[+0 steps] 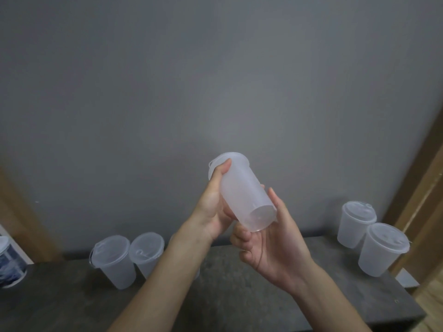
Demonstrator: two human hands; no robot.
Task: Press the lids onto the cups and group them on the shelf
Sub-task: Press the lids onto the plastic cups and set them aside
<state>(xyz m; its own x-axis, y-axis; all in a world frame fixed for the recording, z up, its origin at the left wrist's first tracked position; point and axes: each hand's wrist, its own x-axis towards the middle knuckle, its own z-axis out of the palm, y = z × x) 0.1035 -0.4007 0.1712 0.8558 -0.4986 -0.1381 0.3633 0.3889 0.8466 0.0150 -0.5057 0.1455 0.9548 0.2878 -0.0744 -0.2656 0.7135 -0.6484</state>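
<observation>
Left hand (211,202) and right hand (271,245) grip one frosted, tapered plastic cup (242,190), tilted, round lid (239,156) on. Four lidded cups plainly show on the matte grey shelf (227,295): left pair (112,262), right pair (381,250).

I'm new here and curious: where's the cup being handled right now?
Centre of the head view: the cup is tilted above the shelf, held by the left hand and right hand.

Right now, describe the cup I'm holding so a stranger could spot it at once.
Find the dark shelf below the grey wall. Above its middle, the left hand and right hand hold a frosted cup, tilted, base toward the camera. The other cups stand upright on the shelf; this one is in the air.
</observation>
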